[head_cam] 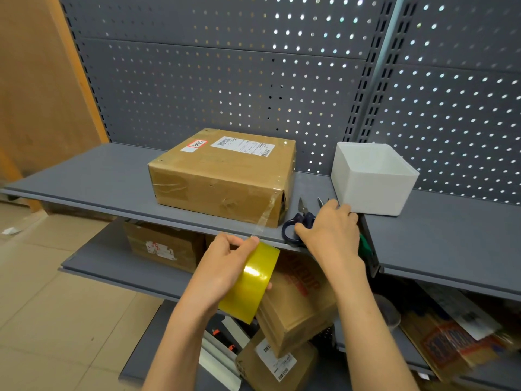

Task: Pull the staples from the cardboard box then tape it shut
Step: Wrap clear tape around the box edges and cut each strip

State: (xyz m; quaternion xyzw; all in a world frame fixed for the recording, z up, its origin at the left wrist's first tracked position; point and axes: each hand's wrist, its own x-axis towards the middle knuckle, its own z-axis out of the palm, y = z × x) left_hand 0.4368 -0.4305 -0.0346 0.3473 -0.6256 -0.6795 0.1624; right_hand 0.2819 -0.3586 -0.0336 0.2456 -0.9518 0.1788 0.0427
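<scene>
Left hand (225,261) grips the tape roll (249,283) below the shelf (98,176) edge, a strip running up to the cardboard box (222,176) corner, while right hand (329,224) rests, fingers curled, on the scissors (298,224) just right of the box.

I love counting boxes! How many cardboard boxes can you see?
4: one cardboard box on the top shelf, one on the shelf below, two lower down. More may be hidden.

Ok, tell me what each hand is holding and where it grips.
The left hand grips the tape roll around its outer rim. The right hand rests on the scissors at the handles; a closed grip cannot be told.
</scene>
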